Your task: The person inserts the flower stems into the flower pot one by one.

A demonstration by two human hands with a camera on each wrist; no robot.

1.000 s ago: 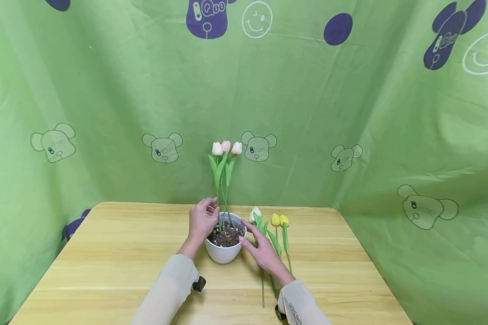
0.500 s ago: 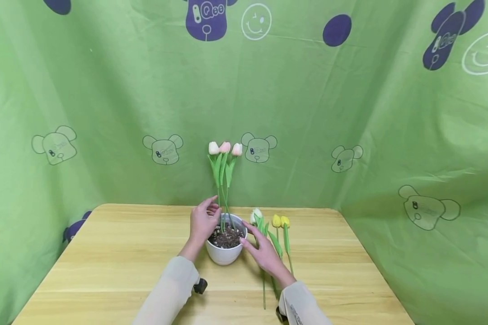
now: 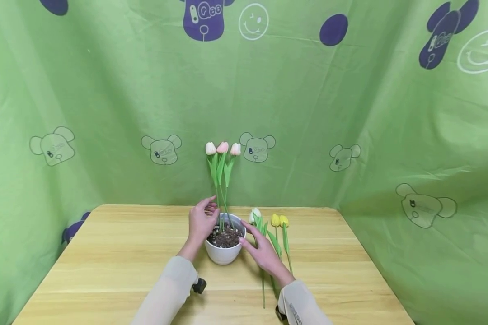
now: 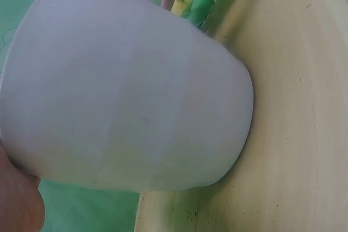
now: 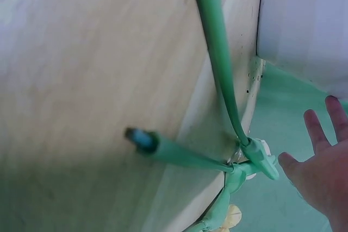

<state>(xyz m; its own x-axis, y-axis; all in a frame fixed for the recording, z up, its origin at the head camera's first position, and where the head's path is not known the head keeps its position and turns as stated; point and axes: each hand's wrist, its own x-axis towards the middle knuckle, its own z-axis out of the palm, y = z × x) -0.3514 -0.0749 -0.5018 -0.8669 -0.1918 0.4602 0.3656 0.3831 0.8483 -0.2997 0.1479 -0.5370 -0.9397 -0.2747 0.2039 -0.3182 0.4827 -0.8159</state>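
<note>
A white flowerpot with dark soil stands mid-table. Three artificial tulips rise from it: a white tulip, a pink tulip and a pale pink tulip. My left hand is at the pot's left rim, its forefinger raised beside the stems and its fingers apart. No grip on a stem shows. In the left wrist view its thumb is by the pot. My right hand rests against the pot's right side, fingers and thumb spread and fairly straight.
To the right of the pot a white tulip and two yellow tulips lie on the wooden table, partly under the right forearm. A green patterned cloth hangs behind and at both sides.
My left hand has let go of the white tulip's stem, and its fingers have spread. The white bloom has shifted a little left. My right hand has stayed at the pot.
</note>
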